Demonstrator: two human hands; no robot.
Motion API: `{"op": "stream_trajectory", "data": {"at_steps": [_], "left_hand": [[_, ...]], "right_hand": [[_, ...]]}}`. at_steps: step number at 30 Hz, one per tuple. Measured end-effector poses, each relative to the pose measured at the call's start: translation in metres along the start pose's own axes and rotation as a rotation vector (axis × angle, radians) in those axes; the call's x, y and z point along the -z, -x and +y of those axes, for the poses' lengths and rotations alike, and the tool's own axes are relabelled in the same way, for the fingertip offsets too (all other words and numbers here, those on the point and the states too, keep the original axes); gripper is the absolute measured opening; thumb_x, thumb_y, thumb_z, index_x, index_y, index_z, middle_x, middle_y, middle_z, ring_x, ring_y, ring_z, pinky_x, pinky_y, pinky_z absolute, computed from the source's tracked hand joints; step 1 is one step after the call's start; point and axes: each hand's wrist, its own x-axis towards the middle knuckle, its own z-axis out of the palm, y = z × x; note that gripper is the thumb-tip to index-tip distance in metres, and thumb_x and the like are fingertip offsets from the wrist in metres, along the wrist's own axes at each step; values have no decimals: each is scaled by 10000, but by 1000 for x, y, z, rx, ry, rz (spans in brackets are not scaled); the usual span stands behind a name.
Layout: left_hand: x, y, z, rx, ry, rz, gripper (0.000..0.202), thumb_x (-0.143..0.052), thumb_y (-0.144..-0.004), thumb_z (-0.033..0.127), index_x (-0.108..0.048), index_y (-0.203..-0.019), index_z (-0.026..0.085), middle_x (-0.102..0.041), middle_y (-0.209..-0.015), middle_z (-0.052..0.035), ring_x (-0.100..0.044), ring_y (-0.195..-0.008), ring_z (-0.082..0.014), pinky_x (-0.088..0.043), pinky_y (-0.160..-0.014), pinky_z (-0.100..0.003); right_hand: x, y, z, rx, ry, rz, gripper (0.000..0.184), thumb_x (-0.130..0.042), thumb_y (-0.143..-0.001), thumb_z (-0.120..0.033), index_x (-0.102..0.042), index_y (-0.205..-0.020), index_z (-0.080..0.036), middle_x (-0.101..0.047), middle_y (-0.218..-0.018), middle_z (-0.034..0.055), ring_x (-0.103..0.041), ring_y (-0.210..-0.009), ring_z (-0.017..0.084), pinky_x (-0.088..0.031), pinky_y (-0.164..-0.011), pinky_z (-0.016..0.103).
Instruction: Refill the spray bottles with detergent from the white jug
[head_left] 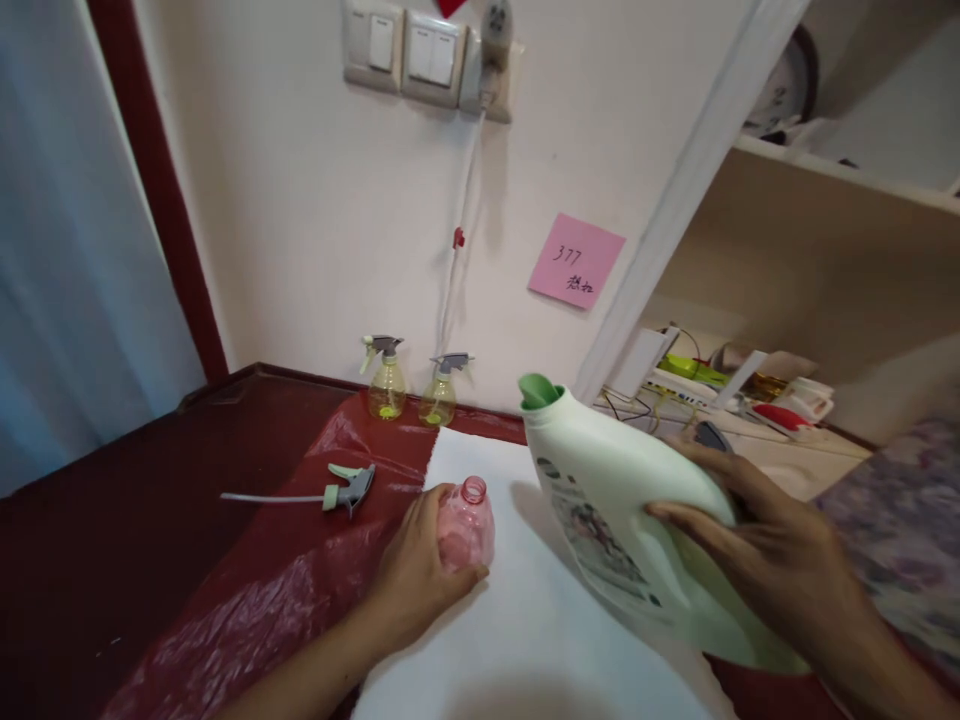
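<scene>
My left hand (pixel 420 580) is wrapped round a small pink clear bottle (pixel 469 525) with no top, standing on a white sheet (pixel 525 640). My right hand (pixel 757 545) grips a big white detergent jug (pixel 622 510) with a green spout (pixel 538 390). The jug is tilted, its spout pointing up and left, above and to the right of the pink bottle's mouth. A loose grey and green spray trigger with its tube (pixel 330 493) lies on red plastic (pixel 300 560) to the left of the bottle.
Two yellow spray bottles (pixel 387 380) (pixel 442 392) stand by the wall. A dark red table (pixel 112 530) spreads to the left. A pink note (pixel 575 260) and a cable (pixel 459 250) hang on the wall. Cluttered shelves (pixel 720 385) stand at right.
</scene>
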Motion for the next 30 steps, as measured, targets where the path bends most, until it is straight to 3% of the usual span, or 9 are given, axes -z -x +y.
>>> {"op": "stream_trajectory", "data": {"at_steps": [4,6,9,14,18,22,25,27,30], "left_hand": [[2,-3,2,16,27,-15,750,-709,-662,298,-446,-1359,216,-565,-1421,-139,-526,-1358,-341,-403,-1158,-511],[4,-3,4,15,15,-23,748,-711,-671,325,-449,-1358,191,-563,-1431,-166,-516,-1369,-365,-391,-1166,-537],[5,-4,3,12,10,-28,754,-713,-683,378,-449,-1360,174,-554,-1454,-197,-503,-1391,-390,-385,-1174,-560],[4,-6,-10,-26,-20,-6,772,-750,-673,414,-464,-1352,181,-569,-1454,-191,-502,-1411,-397,-409,-1175,-556],[4,-10,-9,6,-47,-12,783,-714,-679,428,-428,-1365,182,-550,-1474,-191,-504,-1414,-393,-406,-1182,-563],[7,-11,-1,64,-94,-70,856,-680,-681,465,-341,-1402,152,-443,-1557,-252,-415,-1475,-414,-320,-1232,-592],[10,-10,-3,81,-126,-119,929,-676,-704,488,-265,-1458,132,-336,-1625,-278,-339,-1521,-418,-263,-1260,-595],[11,-9,-6,59,-106,-120,970,-686,-729,519,-225,-1494,139,-308,-1651,-263,-301,-1547,-398,-239,-1278,-570],[13,-9,-8,13,-65,-112,982,-717,-753,517,-225,-1527,164,-330,-1669,-222,-299,-1563,-353,-256,-1287,-509]], "right_hand": [[-41,-4,9,-250,-283,203,561,-836,-728,-556,-726,-1198,-270,-768,-1173,64,-716,-1056,310,-561,-947,479],[-67,-5,10,-326,-466,310,590,-864,-703,-490,-699,-1205,-227,-745,-1161,91,-694,-1054,306,-536,-956,490],[-107,-2,9,-362,-558,430,638,-824,-733,-523,-632,-1242,-190,-710,-1198,122,-678,-1054,288,-547,-924,461],[-156,9,8,-404,-616,455,585,-750,-841,-513,-582,-1318,-219,-699,-1242,113,-679,-1081,268,-561,-920,438],[-161,13,11,-385,-584,396,562,-709,-893,-501,-559,-1370,-243,-691,-1264,104,-671,-1106,269,-552,-945,450],[-142,16,4,-341,-490,380,464,-696,-912,-457,-609,-1320,-254,-641,-1295,106,-602,-1203,299,-471,-1067,538],[-129,28,-17,-298,-433,444,433,-676,-930,-403,-579,-1330,-269,-588,-1331,107,-521,-1293,305,-386,-1150,581],[-127,41,-37,-245,-443,422,419,-659,-942,-362,-557,-1344,-304,-609,-1317,82,-556,-1268,281,-446,-1119,535],[-134,65,-63,-158,-467,259,438,-672,-926,-310,-555,-1347,-342,-659,-1287,49,-629,-1207,274,-542,-1035,484]]}}
